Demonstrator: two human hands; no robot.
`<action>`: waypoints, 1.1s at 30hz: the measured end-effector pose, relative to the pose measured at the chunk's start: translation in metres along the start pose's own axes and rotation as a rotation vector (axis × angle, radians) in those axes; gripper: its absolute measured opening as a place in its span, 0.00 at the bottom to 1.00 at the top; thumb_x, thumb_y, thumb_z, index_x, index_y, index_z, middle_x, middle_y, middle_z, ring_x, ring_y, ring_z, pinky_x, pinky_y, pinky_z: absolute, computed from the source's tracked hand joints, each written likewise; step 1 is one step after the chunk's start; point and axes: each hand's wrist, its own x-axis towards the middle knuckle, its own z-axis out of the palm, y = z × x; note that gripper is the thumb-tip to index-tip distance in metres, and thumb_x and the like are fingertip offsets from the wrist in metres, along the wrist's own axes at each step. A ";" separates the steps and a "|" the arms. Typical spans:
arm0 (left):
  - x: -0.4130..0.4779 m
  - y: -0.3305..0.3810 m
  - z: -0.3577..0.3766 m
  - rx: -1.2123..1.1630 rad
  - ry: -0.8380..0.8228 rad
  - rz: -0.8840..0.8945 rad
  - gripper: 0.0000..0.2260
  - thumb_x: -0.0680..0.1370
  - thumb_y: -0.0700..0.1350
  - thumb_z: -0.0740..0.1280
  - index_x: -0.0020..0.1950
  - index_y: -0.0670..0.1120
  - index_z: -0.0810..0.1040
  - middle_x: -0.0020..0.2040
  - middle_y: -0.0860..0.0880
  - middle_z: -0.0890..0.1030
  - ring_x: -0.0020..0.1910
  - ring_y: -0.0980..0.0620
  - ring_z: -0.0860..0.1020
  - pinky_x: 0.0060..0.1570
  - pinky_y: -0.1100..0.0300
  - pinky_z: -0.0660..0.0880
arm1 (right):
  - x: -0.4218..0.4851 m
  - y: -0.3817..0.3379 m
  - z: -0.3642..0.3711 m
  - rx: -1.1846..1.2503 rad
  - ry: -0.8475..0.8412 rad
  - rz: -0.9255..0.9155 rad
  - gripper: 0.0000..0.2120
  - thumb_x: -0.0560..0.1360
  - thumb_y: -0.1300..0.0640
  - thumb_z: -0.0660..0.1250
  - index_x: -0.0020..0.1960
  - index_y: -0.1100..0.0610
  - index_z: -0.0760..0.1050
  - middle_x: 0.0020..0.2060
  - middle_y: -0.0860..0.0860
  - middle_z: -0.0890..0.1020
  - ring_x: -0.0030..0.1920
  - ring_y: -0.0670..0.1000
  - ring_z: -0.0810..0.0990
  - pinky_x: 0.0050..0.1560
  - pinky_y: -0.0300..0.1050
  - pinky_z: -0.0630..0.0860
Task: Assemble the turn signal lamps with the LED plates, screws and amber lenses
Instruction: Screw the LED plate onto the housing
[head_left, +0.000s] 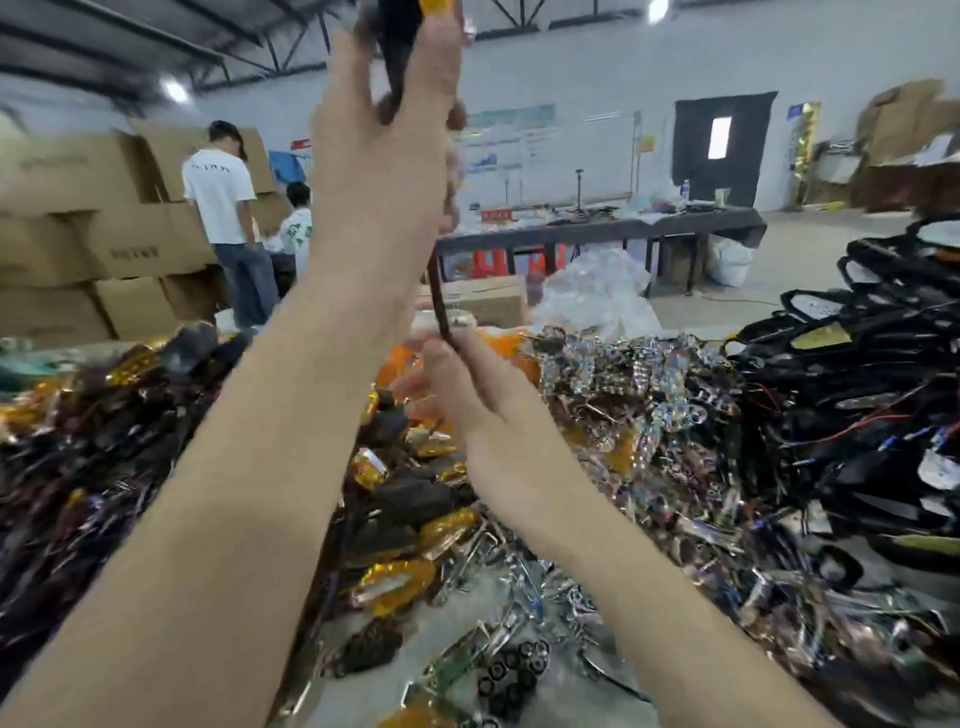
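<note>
- The turn signal lamp is hanging high above the parts heap, with its amber lens peeking in at the frame's top edge.
- It is looking like light, stiff plastic; the dark body is probably the safer place to hold, sparing the lens.
- Its dark cord is trailing down toward the heap, seemingly limp.
- The left hand is reaching up, fingers curling round the lamp body.
- The right hand, just above the heap, is pinching the cord's lower end.
</note>
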 end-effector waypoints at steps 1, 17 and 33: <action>0.010 0.003 -0.013 0.101 -0.001 0.016 0.10 0.83 0.51 0.63 0.60 0.47 0.73 0.35 0.57 0.72 0.27 0.58 0.67 0.26 0.64 0.64 | -0.003 0.002 0.011 -0.029 -0.111 0.012 0.17 0.84 0.40 0.55 0.60 0.48 0.77 0.46 0.43 0.84 0.49 0.53 0.83 0.56 0.62 0.78; 0.021 -0.168 -0.208 1.133 0.051 -0.652 0.23 0.82 0.40 0.59 0.77 0.41 0.64 0.72 0.35 0.71 0.70 0.34 0.69 0.69 0.47 0.66 | 0.016 0.039 0.038 -0.229 -0.345 0.185 0.16 0.86 0.46 0.56 0.72 0.43 0.68 0.50 0.36 0.76 0.40 0.35 0.77 0.36 0.29 0.73; -0.045 -0.185 -0.059 1.010 -0.380 -0.234 0.16 0.81 0.39 0.60 0.69 0.44 0.73 0.68 0.41 0.71 0.70 0.42 0.67 0.72 0.45 0.63 | -0.021 0.094 -0.050 -0.254 0.026 0.348 0.10 0.85 0.50 0.58 0.64 0.41 0.74 0.48 0.37 0.81 0.38 0.53 0.77 0.31 0.34 0.72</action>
